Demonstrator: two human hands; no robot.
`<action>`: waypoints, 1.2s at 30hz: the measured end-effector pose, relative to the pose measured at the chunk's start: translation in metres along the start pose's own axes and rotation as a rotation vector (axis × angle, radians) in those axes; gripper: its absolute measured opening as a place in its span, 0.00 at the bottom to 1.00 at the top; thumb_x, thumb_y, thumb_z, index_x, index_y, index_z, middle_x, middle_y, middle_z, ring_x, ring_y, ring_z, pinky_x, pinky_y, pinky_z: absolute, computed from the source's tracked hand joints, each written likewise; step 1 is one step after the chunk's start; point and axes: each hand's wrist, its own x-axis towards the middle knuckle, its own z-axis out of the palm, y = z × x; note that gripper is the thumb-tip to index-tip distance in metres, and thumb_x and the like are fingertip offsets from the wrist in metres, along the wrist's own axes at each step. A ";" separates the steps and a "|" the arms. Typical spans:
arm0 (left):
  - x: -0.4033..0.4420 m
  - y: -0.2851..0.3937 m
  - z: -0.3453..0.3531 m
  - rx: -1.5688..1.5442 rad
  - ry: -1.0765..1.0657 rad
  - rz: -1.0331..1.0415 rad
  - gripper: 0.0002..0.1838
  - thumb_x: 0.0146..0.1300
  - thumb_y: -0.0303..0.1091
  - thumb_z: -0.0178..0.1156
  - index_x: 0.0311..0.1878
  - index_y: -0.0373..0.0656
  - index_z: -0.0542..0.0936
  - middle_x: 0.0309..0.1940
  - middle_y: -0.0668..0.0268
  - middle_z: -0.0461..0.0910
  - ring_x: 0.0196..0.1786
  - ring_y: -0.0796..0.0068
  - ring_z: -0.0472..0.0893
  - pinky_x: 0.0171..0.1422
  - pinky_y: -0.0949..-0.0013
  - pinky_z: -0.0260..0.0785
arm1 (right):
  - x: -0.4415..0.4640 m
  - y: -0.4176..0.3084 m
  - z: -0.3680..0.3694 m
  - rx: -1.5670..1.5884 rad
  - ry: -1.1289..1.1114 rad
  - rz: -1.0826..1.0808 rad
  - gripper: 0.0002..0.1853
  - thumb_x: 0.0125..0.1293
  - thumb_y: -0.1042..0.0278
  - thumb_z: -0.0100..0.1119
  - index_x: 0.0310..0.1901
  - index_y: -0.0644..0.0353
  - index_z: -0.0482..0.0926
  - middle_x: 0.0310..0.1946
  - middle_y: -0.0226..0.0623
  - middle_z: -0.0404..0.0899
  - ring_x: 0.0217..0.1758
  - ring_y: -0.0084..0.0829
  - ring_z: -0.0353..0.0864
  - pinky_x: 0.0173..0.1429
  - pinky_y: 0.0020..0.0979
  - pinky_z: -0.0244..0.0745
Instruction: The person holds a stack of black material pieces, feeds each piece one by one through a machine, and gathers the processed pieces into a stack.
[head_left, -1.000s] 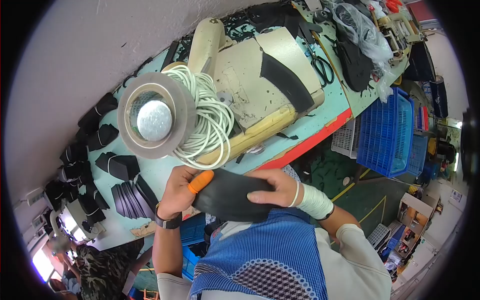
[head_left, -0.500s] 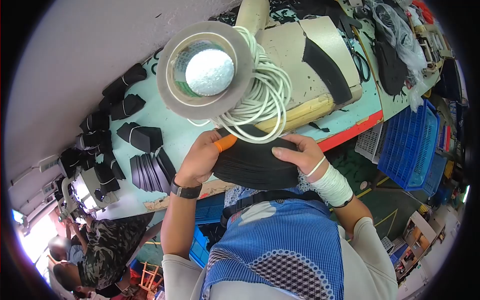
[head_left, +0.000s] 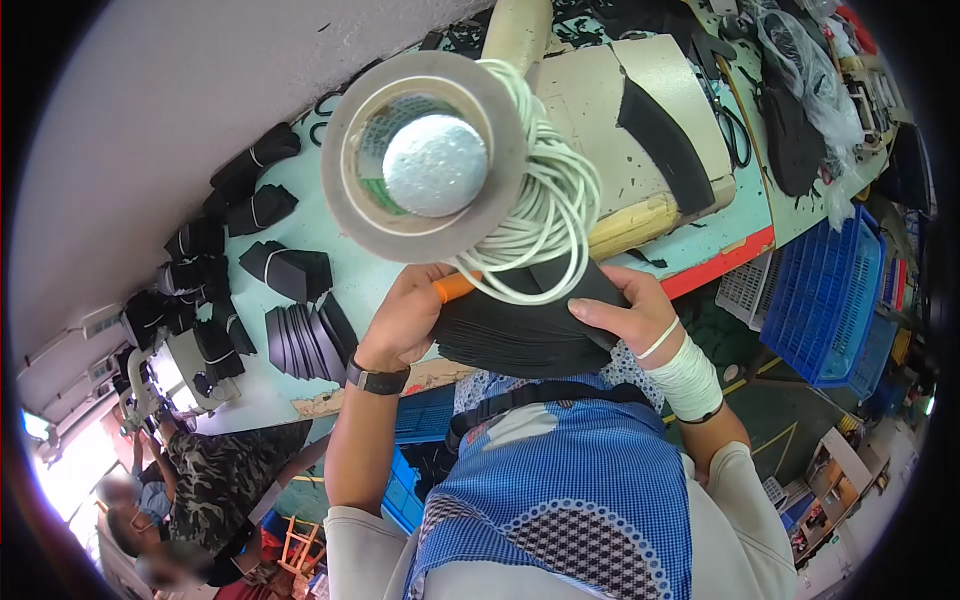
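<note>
Between my hands is a fanned stack of black curved pieces (head_left: pixel 520 335), held in front of my waist at the table's edge. My left hand (head_left: pixel 405 318), with an orange finger cover and a dark wristband, grips the stack's left end. My right hand (head_left: pixel 632 310) pinches the right end, its thumb lying on the top piece. Many white bands (head_left: pixel 688 385) are wound around the right wrist. A roll of tape (head_left: pixel 425 155) and a hank of white cord (head_left: pixel 545 215) sit just beyond and partly cover the stack's far edge.
Tied black bundles (head_left: pixel 287 270) and a fanned row of dark pieces (head_left: pixel 305 340) lie on the left of the table. One curved black strip (head_left: pixel 665 145) rests on a cream board (head_left: pixel 590 100). Blue crates (head_left: pixel 825 300) stand right; other people (head_left: pixel 215 480) are at lower left.
My right hand has moved slightly right with its end of the stack, and a top piece now sits at an angle over the others. The whole view has shifted a little.
</note>
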 end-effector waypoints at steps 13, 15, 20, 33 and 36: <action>0.000 0.004 0.006 -0.102 -0.033 0.012 0.17 0.68 0.25 0.54 0.57 0.27 0.75 0.51 0.56 0.81 0.49 0.71 0.82 0.54 0.71 0.75 | -0.002 -0.005 0.000 0.003 0.046 -0.063 0.20 0.59 0.63 0.68 0.47 0.71 0.82 0.39 0.36 0.84 0.41 0.21 0.79 0.49 0.24 0.73; 0.004 -0.004 0.014 -0.085 -0.012 0.085 0.15 0.69 0.32 0.59 0.52 0.30 0.79 0.44 0.64 0.83 0.45 0.80 0.80 0.49 0.78 0.72 | -0.006 -0.009 -0.004 0.034 0.049 -0.071 0.20 0.59 0.65 0.67 0.47 0.72 0.81 0.39 0.36 0.84 0.42 0.21 0.79 0.49 0.24 0.73; -0.002 -0.015 -0.004 -0.363 -0.144 0.128 0.24 0.70 0.27 0.53 0.67 0.31 0.67 0.60 0.57 0.75 0.58 0.69 0.78 0.60 0.68 0.74 | -0.005 -0.013 -0.005 -0.004 0.053 -0.061 0.21 0.58 0.65 0.67 0.48 0.72 0.81 0.39 0.36 0.84 0.41 0.21 0.80 0.48 0.24 0.74; -0.002 -0.003 0.008 -0.299 0.022 0.052 0.18 0.67 0.31 0.61 0.57 0.33 0.77 0.50 0.58 0.82 0.51 0.72 0.82 0.55 0.72 0.77 | 0.001 -0.010 -0.005 -0.053 0.039 -0.062 0.21 0.59 0.65 0.67 0.49 0.72 0.80 0.40 0.38 0.84 0.42 0.23 0.80 0.50 0.25 0.74; 0.006 -0.011 0.011 -0.139 0.098 0.130 0.18 0.67 0.30 0.62 0.58 0.34 0.77 0.50 0.62 0.82 0.48 0.76 0.82 0.50 0.74 0.77 | -0.002 -0.013 -0.004 0.042 0.068 -0.085 0.20 0.59 0.66 0.67 0.48 0.72 0.80 0.39 0.37 0.84 0.42 0.23 0.81 0.50 0.25 0.74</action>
